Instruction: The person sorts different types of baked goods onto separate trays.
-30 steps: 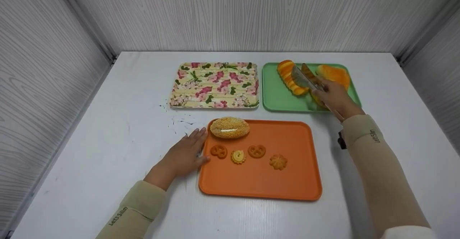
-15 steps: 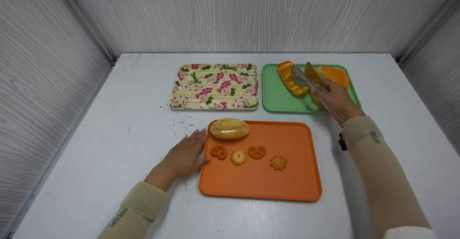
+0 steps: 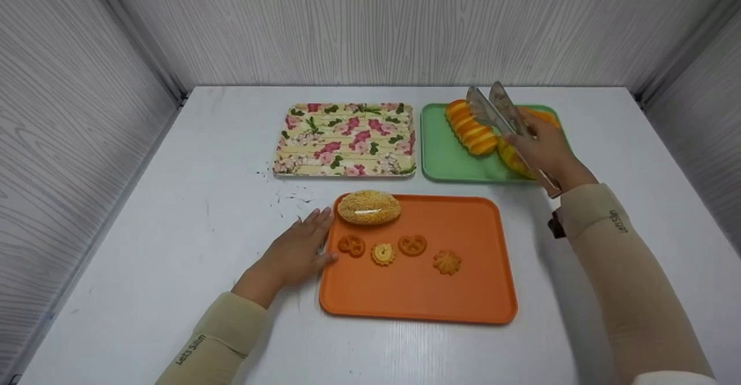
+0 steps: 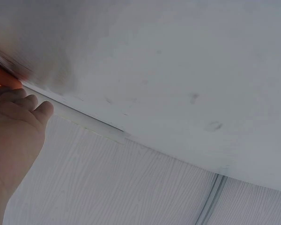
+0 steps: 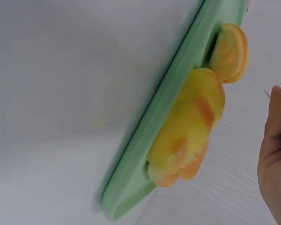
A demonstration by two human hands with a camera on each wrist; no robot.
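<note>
In the head view, my right hand (image 3: 549, 146) holds metal tongs (image 3: 485, 111) above the green tray (image 3: 457, 168). The tips of the tongs stand apart with nothing between them. Under them on the tray lie a striped orange bread (image 3: 472, 130), a yellow bread (image 3: 512, 157) and an orange bread (image 3: 543, 116), partly hidden by the hand. The right wrist view shows the yellow bread (image 5: 192, 112) near the tray's rim, with my hand (image 5: 277, 154) at the right edge. My left hand (image 3: 292, 252) rests with extended fingers at the left rim of the orange tray (image 3: 417, 301), thumb over the rim.
On the orange tray are a seeded bread (image 3: 369, 206), two pretzel-shaped biscuits (image 3: 412, 245), a round scalloped biscuit (image 3: 382, 253) and a flower-shaped biscuit (image 3: 447, 262). A floral tray (image 3: 347, 139) lies left of the green one. Panelled walls (image 3: 370, 26) enclose the white table (image 3: 173, 200).
The tongs have risen away from the breads, their tips tilting up and back. My right hand has shifted slightly right. The left hand stays at the orange tray.
</note>
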